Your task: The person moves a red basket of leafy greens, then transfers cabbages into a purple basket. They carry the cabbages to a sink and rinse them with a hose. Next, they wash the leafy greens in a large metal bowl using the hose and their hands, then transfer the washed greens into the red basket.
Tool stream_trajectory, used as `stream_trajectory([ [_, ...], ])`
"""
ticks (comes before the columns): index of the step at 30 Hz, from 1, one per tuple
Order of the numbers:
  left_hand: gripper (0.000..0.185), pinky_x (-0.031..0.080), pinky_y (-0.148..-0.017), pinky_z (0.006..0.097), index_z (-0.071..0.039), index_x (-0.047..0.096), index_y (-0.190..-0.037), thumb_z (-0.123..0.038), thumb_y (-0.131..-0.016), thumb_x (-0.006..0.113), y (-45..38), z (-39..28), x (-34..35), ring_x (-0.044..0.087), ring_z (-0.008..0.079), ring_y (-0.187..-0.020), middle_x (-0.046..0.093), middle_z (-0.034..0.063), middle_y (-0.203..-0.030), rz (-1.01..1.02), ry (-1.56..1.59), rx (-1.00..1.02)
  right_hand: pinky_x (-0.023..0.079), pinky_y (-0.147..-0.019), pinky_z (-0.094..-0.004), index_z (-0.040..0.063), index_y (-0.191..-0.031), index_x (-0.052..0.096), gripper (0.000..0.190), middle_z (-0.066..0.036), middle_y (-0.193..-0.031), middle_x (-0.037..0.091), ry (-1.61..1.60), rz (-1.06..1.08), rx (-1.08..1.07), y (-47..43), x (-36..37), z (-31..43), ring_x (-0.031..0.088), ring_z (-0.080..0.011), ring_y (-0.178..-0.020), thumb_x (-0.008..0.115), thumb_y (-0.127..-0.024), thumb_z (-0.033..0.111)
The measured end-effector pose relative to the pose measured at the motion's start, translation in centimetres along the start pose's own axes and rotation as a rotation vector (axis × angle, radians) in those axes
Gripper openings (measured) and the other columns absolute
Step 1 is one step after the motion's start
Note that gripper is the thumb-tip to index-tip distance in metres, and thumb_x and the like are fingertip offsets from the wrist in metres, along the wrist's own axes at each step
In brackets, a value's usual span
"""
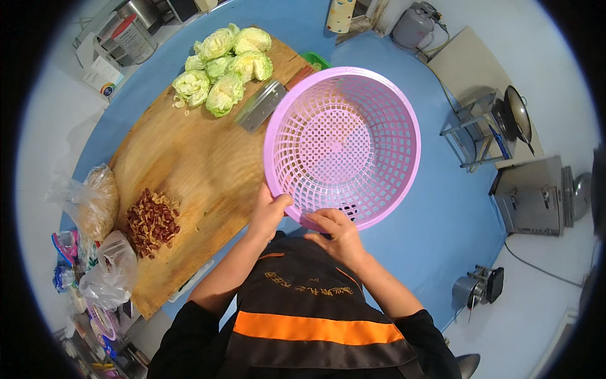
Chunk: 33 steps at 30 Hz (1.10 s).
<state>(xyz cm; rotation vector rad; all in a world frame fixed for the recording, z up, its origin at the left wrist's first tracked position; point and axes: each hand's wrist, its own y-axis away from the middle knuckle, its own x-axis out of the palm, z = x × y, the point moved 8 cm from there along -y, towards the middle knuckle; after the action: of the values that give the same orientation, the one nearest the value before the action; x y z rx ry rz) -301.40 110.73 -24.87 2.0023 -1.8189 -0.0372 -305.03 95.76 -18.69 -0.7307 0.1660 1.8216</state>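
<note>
A pink plastic colander basket [336,147] with nothing in it is held in front of me, its open top facing up. My left hand [271,211] grips the near left part of its rim, thumb on the inside. At the near edge, my right hand [338,232] has its fingers over the rim and its thumb below. Partly covered by the basket, a cleaver [262,105] lies on the wooden cutting board [189,156]. Several heads of cabbage [225,92] are heaped at the board's far end. Closer to me on the left is a pile of chopped dried red chillies [152,222].
Plastic bags [111,270] crowd the board's left edge. Behind the basket, part of a green container [316,60] shows. On the right stand a metal stand with a wok [516,113], a steel cabinet [532,196] and a gas cylinder [413,26] on the blue floor [440,222].
</note>
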Motion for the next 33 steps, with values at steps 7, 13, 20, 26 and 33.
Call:
stream_trajectory([
  [7,0.053,0.051,-0.061,0.0311,-0.004,0.042,-0.123,-0.001,-0.071,0.053,-5.0,5.4,11.4,0.057,0.0162,-0.083,0.057,0.0075,-0.101,-0.051,0.045,-0.184,0.046,-0.059,-0.0302,0.001,-0.075,0.065,0.003,-0.01,-0.073,0.062,-0.261,0.086,0.262,-3.5,-10.0,-11.9,0.059,-0.0213,-0.063,0.067,-0.074,0.003],
  [13,0.058,0.052,-0.065,0.0313,-0.004,0.035,-0.128,0.001,-0.072,0.051,-3.3,7.3,14.4,0.059,0.0183,-0.087,0.057,0.0096,-0.104,-0.253,0.193,-0.291,0.045,-0.057,-0.0244,0.001,-0.088,0.058,0.009,-0.009,-0.081,0.057,-0.205,-0.764,-0.32,-13.0,-34.7,-6.5,0.054,-0.0135,-0.068,0.049,-0.088,0.001],
  [20,0.066,0.054,-0.075,0.0382,-0.006,0.03,-0.132,0.005,-0.07,0.047,2.0,6.4,10.8,0.057,0.0254,-0.097,0.05,0.0156,-0.118,-0.651,0.486,-0.159,0.043,-0.09,-0.0365,-0.001,-0.097,0.063,0.027,-0.019,-0.123,0.051,0.405,-0.356,-0.389,-39.3,-23.9,-21.7,0.052,-0.0304,-0.109,0.058,-0.071,-0.002],
  [26,0.082,0.05,-0.079,0.0528,-0.021,0.016,-0.142,0.004,-0.068,0.042,10.6,10.6,2.9,0.054,0.0334,-0.102,0.045,0.0182,-0.121,-1.116,0.709,0.051,0.047,-0.084,-0.0401,0.0,-0.101,0.062,0.03,-0.023,-0.104,0.06,0.125,0.51,-0.202,-32.6,0.2,-21.2,0.057,-0.0366,-0.097,0.066,-0.074,0.012],
  [33,0.084,0.05,-0.079,0.0539,-0.024,0.012,-0.143,0.004,-0.07,0.042,8.1,12.5,-2.3,0.052,0.0338,-0.105,0.041,0.0197,-0.124,-1.175,1.006,0.165,0.04,-0.093,-0.0406,-0.002,-0.127,0.04,0.079,-0.027,-0.117,0.05,0.099,0.228,-0.233,-42.0,10.6,-22.1,0.049,-0.0373,-0.11,0.076,-0.064,0.03],
])
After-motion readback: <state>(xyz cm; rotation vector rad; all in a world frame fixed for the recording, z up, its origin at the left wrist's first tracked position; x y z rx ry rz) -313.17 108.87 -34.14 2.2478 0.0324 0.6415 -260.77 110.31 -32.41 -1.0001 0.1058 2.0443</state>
